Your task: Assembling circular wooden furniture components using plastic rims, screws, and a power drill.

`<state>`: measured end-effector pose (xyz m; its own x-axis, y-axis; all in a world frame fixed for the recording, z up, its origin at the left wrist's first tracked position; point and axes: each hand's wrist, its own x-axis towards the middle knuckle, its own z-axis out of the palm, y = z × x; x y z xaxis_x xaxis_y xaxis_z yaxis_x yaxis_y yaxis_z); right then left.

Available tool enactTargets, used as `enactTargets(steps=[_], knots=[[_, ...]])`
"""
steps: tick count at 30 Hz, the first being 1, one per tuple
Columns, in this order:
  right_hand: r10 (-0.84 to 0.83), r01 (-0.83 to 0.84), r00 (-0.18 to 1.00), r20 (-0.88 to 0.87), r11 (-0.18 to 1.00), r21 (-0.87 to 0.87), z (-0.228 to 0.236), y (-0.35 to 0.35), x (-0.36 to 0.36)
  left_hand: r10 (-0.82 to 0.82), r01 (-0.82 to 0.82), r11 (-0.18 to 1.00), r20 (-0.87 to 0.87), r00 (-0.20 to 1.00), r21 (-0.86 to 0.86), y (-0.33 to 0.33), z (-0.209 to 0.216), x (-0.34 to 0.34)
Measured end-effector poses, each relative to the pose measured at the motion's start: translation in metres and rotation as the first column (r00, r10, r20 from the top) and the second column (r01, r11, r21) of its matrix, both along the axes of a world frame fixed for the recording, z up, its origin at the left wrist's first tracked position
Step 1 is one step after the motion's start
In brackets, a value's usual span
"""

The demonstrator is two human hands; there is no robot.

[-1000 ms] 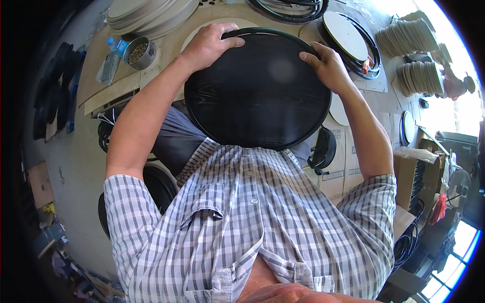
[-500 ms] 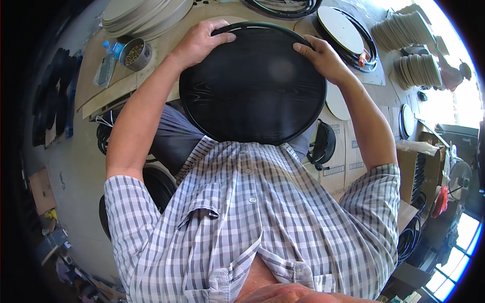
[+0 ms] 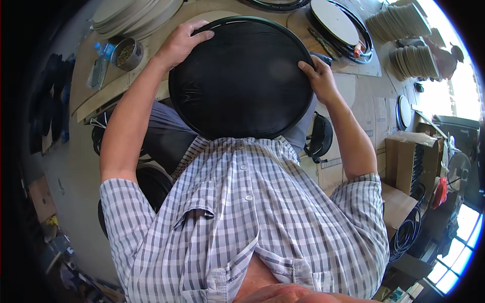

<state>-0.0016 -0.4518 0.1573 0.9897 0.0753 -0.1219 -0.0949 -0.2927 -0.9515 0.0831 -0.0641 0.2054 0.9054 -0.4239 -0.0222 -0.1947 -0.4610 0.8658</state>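
A large round black panel (image 3: 242,81) with a raised black rim leans against my lap and belly, its broad face up toward me. Faint creases mark its dark surface. My left hand (image 3: 183,44) grips the rim at the upper left, thumb over the front and fingers bent behind. On the right side my right hand (image 3: 321,80) holds the rim, its thumb on the front edge; the other fingers are partly hidden behind. A dark object (image 3: 323,58) shows just past the right hand, too covered to name.
Beyond the panel is a worktable with stacked pale discs (image 3: 134,17), a metal cup of small pieces (image 3: 127,54), and a blue-capped bottle (image 3: 104,49). A pale disc (image 3: 334,22) lies on coiled black strips, beside a dark slender tool (image 3: 323,44). Cardboard boxes (image 3: 401,161) stand at right.
My right hand has shifted down the right side of the rim. The left hand keeps its hold at the upper left, and the panel sits slightly further left in view.
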Motion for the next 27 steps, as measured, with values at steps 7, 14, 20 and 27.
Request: enactTargets(steps=[7,14,20,27], knots=[[-0.046,0.045,0.999,0.003,0.998,0.049,0.020,-0.008,-0.014,0.024,-0.143,0.950,-0.390,0.921,-0.279,0.043,-0.045,-0.005],[-0.089,0.090,0.996,-0.020,0.990,0.110,0.020,0.001,-0.007,-0.032,-0.338,0.691,-0.494,0.869,-0.639,0.046,-0.097,-0.029],[-0.147,0.154,0.987,-0.065,0.980,0.122,0.007,0.002,-0.012,0.352,-0.441,0.779,-0.271,0.896,-0.447,0.027,-0.112,-0.032],[-0.164,0.210,0.972,-0.165,0.925,0.316,-0.019,0.004,-0.039,0.348,-0.473,0.677,-0.320,0.881,-0.564,0.028,-0.109,-0.038]])
